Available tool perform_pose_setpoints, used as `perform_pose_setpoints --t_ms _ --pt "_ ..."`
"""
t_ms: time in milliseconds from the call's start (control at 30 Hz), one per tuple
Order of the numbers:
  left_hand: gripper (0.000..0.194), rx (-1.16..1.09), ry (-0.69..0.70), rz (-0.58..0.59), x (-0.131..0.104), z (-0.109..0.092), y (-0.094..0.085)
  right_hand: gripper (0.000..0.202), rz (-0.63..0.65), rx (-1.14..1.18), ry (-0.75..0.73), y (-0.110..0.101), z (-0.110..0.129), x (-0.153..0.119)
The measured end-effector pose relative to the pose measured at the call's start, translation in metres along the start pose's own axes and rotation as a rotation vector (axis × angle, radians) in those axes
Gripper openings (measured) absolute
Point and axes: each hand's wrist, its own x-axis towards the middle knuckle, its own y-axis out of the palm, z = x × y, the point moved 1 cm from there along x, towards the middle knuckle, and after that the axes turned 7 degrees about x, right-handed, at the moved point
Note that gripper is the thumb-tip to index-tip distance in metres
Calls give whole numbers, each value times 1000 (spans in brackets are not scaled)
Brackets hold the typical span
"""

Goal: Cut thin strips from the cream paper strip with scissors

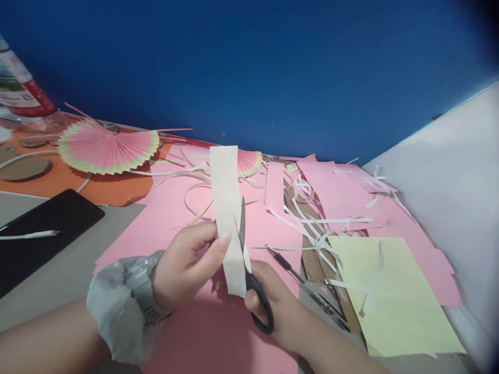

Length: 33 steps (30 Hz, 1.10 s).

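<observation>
Blue wall [249, 72] behind, pale paper strip [225, 187] in fingers of left hand [187, 262], scissors [253, 284] in those of right hand [280, 301]

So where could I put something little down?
On the bare grey table, between the black device and the big pink sheet. The lower right of the yellow sheet looks open too. It's crowded beyond the right hand, where pens and white strips lie.

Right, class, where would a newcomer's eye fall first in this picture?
Probably on the pale paper strip at the centre, pinched in the left hand, with black-handled scissors in the right hand at its right edge. Next comes the pink pleated fan at the upper left, in front of the deep blue wall.
</observation>
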Motion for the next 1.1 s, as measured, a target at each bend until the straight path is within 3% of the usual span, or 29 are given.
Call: perform_pose_setpoints --t_ms 600,1100 --pt "34 -38 -76 61 -3 2 0 60 -31 -143 2 3 8 -7" --pt "34 75 -5 31 0 -1 -1 56 -74 -130 -20 3 2 -6"
